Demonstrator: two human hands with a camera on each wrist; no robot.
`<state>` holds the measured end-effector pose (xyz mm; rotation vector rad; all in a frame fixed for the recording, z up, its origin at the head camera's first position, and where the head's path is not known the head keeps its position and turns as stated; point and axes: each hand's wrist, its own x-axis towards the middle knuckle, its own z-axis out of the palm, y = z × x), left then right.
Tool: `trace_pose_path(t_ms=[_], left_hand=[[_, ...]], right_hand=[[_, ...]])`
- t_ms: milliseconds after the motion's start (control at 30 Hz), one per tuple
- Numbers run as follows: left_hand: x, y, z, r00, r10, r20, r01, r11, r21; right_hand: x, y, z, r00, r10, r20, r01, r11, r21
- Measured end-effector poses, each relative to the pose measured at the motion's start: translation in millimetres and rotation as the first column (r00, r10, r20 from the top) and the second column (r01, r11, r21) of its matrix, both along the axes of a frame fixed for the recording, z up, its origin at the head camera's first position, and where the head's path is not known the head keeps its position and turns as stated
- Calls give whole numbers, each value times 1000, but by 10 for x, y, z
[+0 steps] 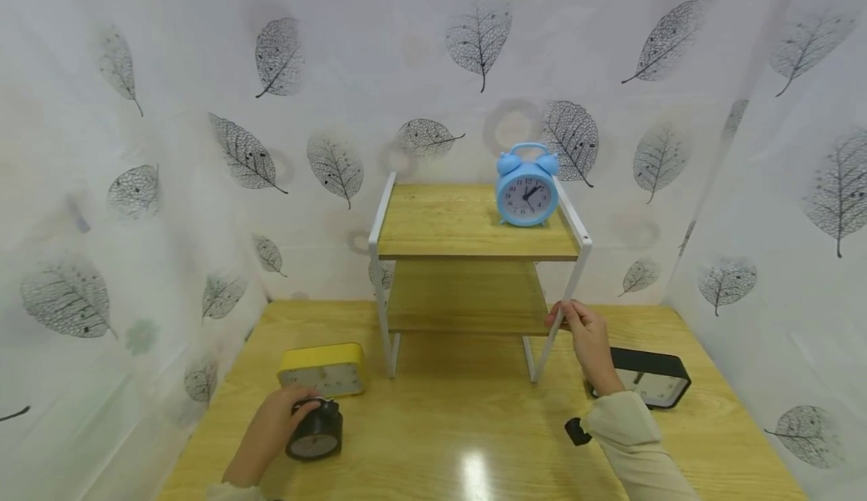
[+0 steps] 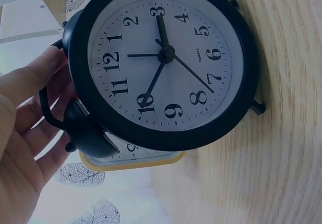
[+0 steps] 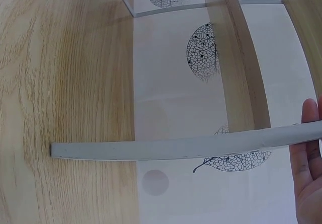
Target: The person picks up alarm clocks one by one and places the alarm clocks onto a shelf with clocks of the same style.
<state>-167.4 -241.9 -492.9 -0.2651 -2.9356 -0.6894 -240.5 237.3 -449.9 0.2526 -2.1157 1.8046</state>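
Observation:
My left hand (image 1: 274, 424) grips the top handle of a black twin-bell alarm clock (image 1: 315, 432), low over the table at the front left. Seen from the left wrist, the clock's white dial (image 2: 166, 63) faces the camera, and thumb and fingers lie around the handle behind the bells. My right hand (image 1: 588, 335) holds the front right white leg (image 1: 567, 290) of a two-tier wooden shelf (image 1: 467, 249), level with the lower board. In the right wrist view, fingers (image 3: 302, 166) wrap the metal leg from behind. On the top board's right side stands a blue twin-bell alarm clock (image 1: 527, 196).
A yellow rectangular clock (image 1: 323, 365) stands just behind the black clock. To the right of the shelf is a black rectangular clock (image 1: 653, 373), partly covered by my right wrist. Leaf-patterned white sheets (image 1: 406, 50) surround the wooden table (image 1: 433, 426) on three sides.

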Motion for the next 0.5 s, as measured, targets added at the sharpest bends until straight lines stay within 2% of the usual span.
trace_pose_path(t_ms=[233,500], left_hand=[[-14,-31,1,999,-23,-33,23,1000,13],[7,-74,-15,999,-29,18,27,996,90]], right_hand=[[4,-13,22,1000,-7,12,7,1000,5],[14,-8,24,1000,2,8,-2,1000,8]])
